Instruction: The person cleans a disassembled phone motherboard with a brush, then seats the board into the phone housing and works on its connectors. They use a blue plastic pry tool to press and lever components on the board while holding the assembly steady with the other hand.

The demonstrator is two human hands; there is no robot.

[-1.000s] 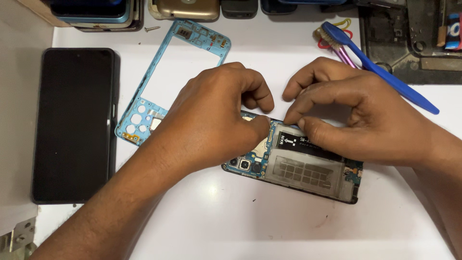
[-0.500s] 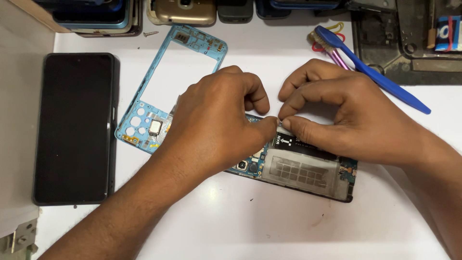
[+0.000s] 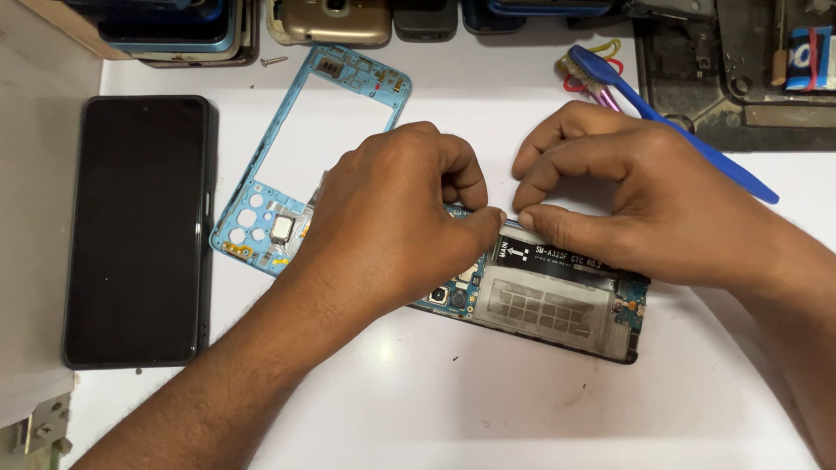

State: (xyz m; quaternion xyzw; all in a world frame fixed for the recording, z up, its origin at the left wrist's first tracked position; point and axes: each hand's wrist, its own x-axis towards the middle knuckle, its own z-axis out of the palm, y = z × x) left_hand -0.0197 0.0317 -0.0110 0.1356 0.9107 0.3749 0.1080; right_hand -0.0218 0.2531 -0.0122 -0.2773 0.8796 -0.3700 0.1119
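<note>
**Opened phone under both hands on the white table**

Phone (image 3: 549, 300), opened with its back off and its inner boards bare, lies face down on the white table (image 3: 488, 409), and every other thing is placed from it here.

Head view: the left hand (image 3: 392, 218) rests over the phone's left end, fingers curled in, its thumb tip pressing down at the upper edge. The right hand (image 3: 644, 204) arches over the upper right part, and its thumb and forefinger are pinched narrow right against the left thumb, on the end of the black ribbon strip (image 3: 557, 255) that runs along the phone's top edge. Whether they grip that strip or only press on it, I cannot tell; the left hand holds nothing and only bears down.

Up and to the left of the phone, partly under the left wrist, lies the blue middle frame (image 3: 287, 139). Farther left lies a black phone (image 3: 139, 231), screen up. Up and to the right lies a blue-handled brush (image 3: 670, 126).

The step in hand seems to be working the ribbon's connector at the board. The next move would call for small, careful fingertip force, the left hand steadying the phone.
</note>
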